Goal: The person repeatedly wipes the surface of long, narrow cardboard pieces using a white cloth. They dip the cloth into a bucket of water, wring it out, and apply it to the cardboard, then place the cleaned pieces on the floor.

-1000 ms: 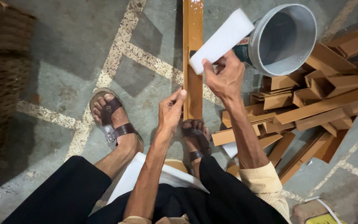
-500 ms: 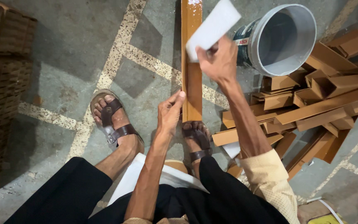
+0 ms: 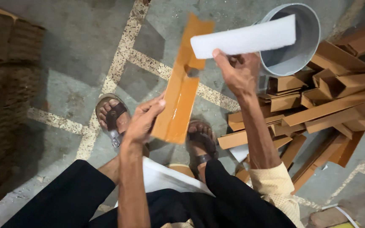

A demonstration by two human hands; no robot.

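**Both hands full: brown strip and white pad held above the floor**

The left hand (image 3: 142,120) grips the lower edge of a long brown cardboard strip (image 3: 181,86), which tilts up toward 1 o'clock and has a notch cut near its upper part. The right hand (image 3: 238,74), at 3 o'clock from the strip, pinches a white foam pad (image 3: 243,39) that crosses the strip's top end. Behind the pad, at 2 o'clock, lies a grey bucket (image 3: 305,50) on its side. A pile of brown cardboard pieces (image 3: 326,105) covers the floor (image 3: 77,50) at 3 o'clock. Sandalled feet (image 3: 113,116) rest below.
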